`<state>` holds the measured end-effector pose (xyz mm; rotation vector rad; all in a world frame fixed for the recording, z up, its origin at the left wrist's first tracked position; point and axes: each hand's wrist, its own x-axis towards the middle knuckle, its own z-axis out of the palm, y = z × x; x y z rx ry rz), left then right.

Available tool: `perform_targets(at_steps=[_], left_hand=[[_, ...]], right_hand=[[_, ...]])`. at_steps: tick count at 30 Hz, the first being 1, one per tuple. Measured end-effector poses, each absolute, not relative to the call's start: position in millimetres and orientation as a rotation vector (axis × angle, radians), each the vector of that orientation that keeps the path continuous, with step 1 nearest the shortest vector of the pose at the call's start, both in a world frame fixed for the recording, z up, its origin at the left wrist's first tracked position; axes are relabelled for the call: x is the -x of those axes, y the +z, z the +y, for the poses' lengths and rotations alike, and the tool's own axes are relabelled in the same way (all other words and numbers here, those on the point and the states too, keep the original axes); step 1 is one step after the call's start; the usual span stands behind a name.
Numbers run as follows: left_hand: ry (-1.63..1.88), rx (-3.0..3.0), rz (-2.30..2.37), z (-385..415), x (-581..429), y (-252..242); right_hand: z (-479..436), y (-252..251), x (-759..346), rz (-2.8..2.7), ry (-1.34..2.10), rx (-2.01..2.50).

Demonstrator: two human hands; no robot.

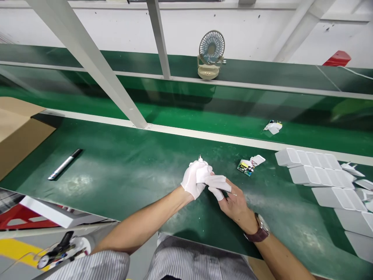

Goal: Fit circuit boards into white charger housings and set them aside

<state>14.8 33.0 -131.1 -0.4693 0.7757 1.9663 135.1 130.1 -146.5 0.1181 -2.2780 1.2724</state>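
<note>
My left hand [194,178], in a white glove, is closed round a small white part with metal prongs [200,158] sticking up from the top of the fist. My right hand [231,198] is bare apart from white finger covers; its fingers are pinched together against the left hand's part. A brown wristwatch [260,229] sits on my right wrist. Both hands hover over the green table mat [122,175]. Just to the right of the hands lies a small green circuit board with a white cover [250,165].
Rows of white plastic housings [323,182] lie at the right. A silver and black marker pen [64,164] lies at the left, by a cardboard box [17,132]. Another white part [273,126] rests on the green conveyor belt. A small fan [210,54] stands behind. A slanted metal strut [96,66] crosses overhead.
</note>
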Motion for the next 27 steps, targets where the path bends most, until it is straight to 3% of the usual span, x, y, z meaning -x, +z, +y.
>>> perform_targets(at_steps=[16, 27], left_hand=[[1.956, 0.448, 0.729, 35, -11, -133], [1.926, 0.278, 0.489, 27, 11, -130]], right_hand=[[130, -152, -132, -2.332, 1.205, -0.058], [146, -147, -127, -1.774, 1.412, 0.401]])
